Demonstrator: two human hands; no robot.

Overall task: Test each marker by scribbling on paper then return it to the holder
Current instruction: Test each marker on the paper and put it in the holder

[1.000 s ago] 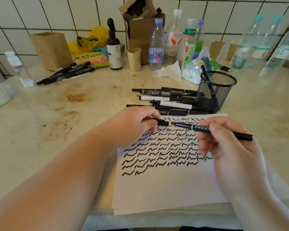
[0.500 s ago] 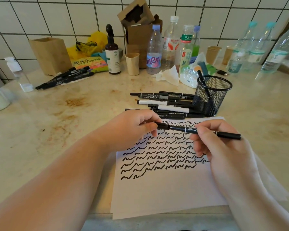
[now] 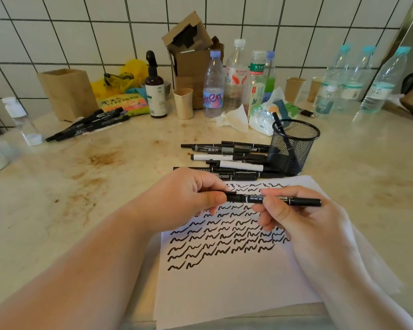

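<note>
A black marker (image 3: 272, 199) lay level across both hands, just above the sheet of paper (image 3: 224, 287). The left hand (image 3: 184, 198) pinched its left end between thumb and curled fingers, where the cap sat, and the right hand (image 3: 296, 217) gripped the barrel near its middle with thumb and fingers curled round it, the far end sticking out to the right. The paper rested on the tabletop (image 3: 57, 210) at the near edge, its upper half filled with rows of black wavy scribbles (image 3: 219, 244); the lower half was bare white.

Just beyond the paper, a loose pile of markers (image 3: 227, 158) lay on their sides, mostly black with two white-barrelled ones among them, their right ends reaching the black mesh holder (image 3: 293, 148). The holder stood upright at the paper's far right corner, with at least one dark marker leaning inside it.

Well off to the left, another small bunch of black markers (image 3: 88, 125) lay near a brown box (image 3: 68, 94). Along the tiled wall (image 3: 57, 32) stood a dark pump bottle (image 3: 156, 91), a paper cup (image 3: 183, 103), a torn cardboard box (image 3: 191, 58), several plastic bottles (image 3: 214, 84) and crumpled tissue (image 3: 234, 117). More clear bottles (image 3: 353, 79) stood to the far right. Brown stains marked the tabletop on the left.
</note>
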